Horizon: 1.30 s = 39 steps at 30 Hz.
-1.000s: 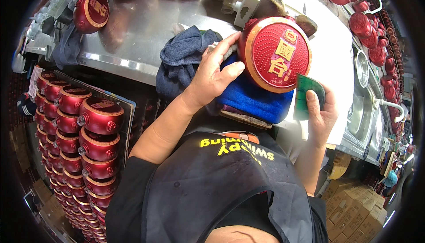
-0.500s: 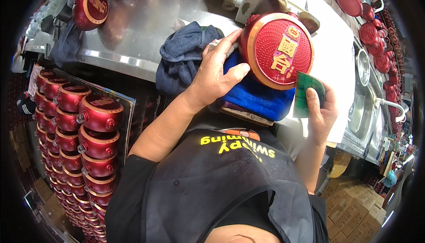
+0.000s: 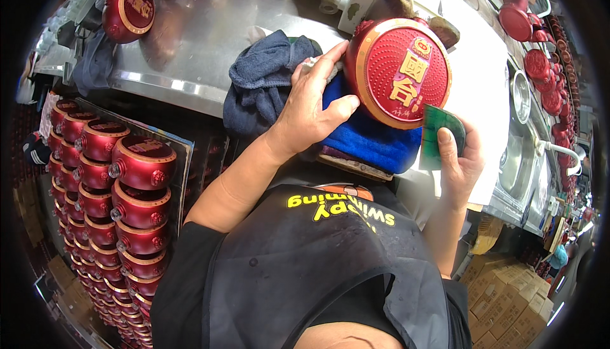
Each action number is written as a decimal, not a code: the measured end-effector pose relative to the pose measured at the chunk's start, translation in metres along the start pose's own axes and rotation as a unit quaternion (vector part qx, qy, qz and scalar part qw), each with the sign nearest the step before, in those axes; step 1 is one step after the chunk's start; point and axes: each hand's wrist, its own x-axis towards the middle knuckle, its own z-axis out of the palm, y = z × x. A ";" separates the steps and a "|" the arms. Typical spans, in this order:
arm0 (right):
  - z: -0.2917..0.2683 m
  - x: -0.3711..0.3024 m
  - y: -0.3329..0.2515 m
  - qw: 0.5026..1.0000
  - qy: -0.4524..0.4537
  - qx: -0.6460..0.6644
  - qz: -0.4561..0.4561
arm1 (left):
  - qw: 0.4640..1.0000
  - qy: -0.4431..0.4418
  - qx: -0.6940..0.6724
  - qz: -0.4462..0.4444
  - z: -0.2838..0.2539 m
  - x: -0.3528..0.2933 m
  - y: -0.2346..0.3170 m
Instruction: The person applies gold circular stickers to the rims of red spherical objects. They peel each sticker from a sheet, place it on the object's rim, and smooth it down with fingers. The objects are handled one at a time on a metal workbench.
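A red drum-shaped vessel [image 3: 405, 72] with a gold rim and raised gold characters is tilted so its round face is toward me. It rests on a folded blue towel [image 3: 372, 142], with worn blocks [image 3: 445, 32] behind it. At its left side is my left hand [image 3: 314, 104], fingers stretched out and thumb apart, the tips at the vessel's edge. A bit of whitish cloth [image 3: 309, 66] shows by those fingers. My right hand [image 3: 459, 155] pinches a flat green translucent scraper [image 3: 438, 134], its upper edge at the vessel's lower right rim.
A dark blue towel [image 3: 257, 88] lies bunched on the steel counter [image 3: 197, 37]. Stacked red vessels [image 3: 143, 161] stand at the left, and more [image 3: 129, 12] sit at the far left. A sink [image 3: 518, 158] with a tap is on the right, above cardboard boxes [image 3: 508, 298].
The scraper and my right hand have shifted very slightly left. Red vessels in the line at the far right have moved along, nearer to me. My left hand stays put.
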 end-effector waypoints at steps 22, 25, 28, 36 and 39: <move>0.001 0.000 -0.002 1.000 -0.012 -0.003 -0.004 | 0.983 0.089 0.120 0.102 0.009 -0.007 0.013; 0.001 0.000 -0.003 1.000 -0.013 0.002 -0.005 | 0.966 0.054 0.201 0.154 0.004 -0.007 0.020; 0.001 0.000 -0.003 1.000 -0.012 -0.002 -0.009 | 0.971 0.066 0.192 0.128 0.005 -0.004 0.023; -0.004 -0.007 0.004 0.999 0.026 0.041 0.009 | 0.990 0.089 0.088 0.062 0.010 -0.005 0.020; -0.006 -0.006 0.010 0.998 0.048 0.048 -0.011 | 0.996 0.087 0.010 0.034 0.012 -0.005 0.015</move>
